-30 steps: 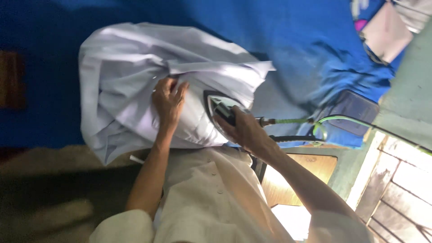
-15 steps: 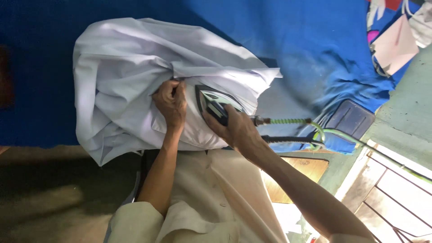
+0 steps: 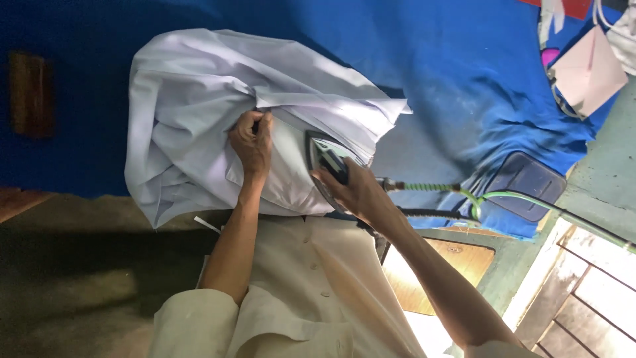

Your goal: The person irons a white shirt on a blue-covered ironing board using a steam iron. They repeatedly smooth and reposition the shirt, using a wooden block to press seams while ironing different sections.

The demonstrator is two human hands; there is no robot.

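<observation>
Head view | our left hand (image 3: 252, 142) pinches white garment (image 3: 192, 113) taut | right hand (image 3: 354, 192) grips iron (image 3: 326, 158), pressing it flat

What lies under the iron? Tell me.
The iron, gripped by the right hand, rests on the white garment, which lies on a blue cloth. The fabric directly beneath the iron is covered.

Left hand (image 3: 251, 142) fisted, arm extended; right hand (image 3: 351, 192) clenched, wrist bent.

far right, at the blue table's edge: a flat pink envelope-like packet (image 3: 588, 69), square, tilted; no labels, signs, screens.
</observation>
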